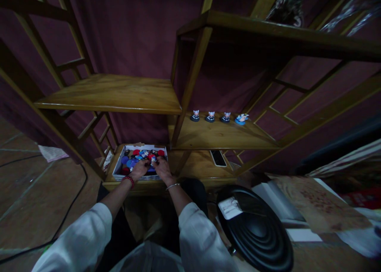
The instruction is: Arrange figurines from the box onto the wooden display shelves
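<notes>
A shallow white box (pixel 118 169) on the lowest shelf holds several small figurines and round pieces in red, blue and black. Over its front part, my right hand (pixel 162 168) pinches a small figurine (pixel 153 160) with a white and blue body, held fairly upright. Beside it, my left hand (pixel 139 170) has its fingers curled down among the pieces; whether they grip anything is hidden. On the middle shelf to the right stand several figurines in a row: dark-based ones such as the leftmost figurine (pixel 195 116), and a blue-based figurine (pixel 241 119) at the right end.
The wooden shelf unit (pixel 113 91) has a board above the box and an upright post (pixel 193 77) to its right. A phone (pixel 218 158) lies on the lower shelf. A black ridged oval object (pixel 258 232) and cardboard (pixel 321 202) are at right; a cable (pixel 73 208) crosses the floor at left.
</notes>
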The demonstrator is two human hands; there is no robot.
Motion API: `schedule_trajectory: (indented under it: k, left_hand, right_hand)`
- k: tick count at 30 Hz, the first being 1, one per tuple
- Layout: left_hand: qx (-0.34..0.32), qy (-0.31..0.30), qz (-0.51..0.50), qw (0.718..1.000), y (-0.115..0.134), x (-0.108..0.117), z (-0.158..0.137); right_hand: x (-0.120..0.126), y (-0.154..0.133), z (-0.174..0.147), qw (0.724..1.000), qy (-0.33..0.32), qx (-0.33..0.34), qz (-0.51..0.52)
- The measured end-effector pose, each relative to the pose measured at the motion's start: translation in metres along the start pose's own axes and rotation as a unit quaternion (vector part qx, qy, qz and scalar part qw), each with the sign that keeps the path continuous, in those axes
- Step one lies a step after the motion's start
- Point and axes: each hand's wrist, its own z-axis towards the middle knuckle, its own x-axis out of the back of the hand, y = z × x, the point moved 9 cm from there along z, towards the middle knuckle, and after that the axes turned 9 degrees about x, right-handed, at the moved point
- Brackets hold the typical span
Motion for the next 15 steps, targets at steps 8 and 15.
schedule_trajectory:
  k: [8, 15]
  left_hand:
    - [-0.002, -0.042, 0.101, 0.994, -0.001, -0.015, 0.005]
    - [-0.002, -0.042, 0.167, 0.985, 0.0, -0.021, 0.011]
  right_hand:
    - [0.004, -0.003, -0.002, 0.999, 0.036, 0.006, -0.014]
    - [0.01, -0.006, -0.006, 0.998, 0.057, 0.008, -0.026]
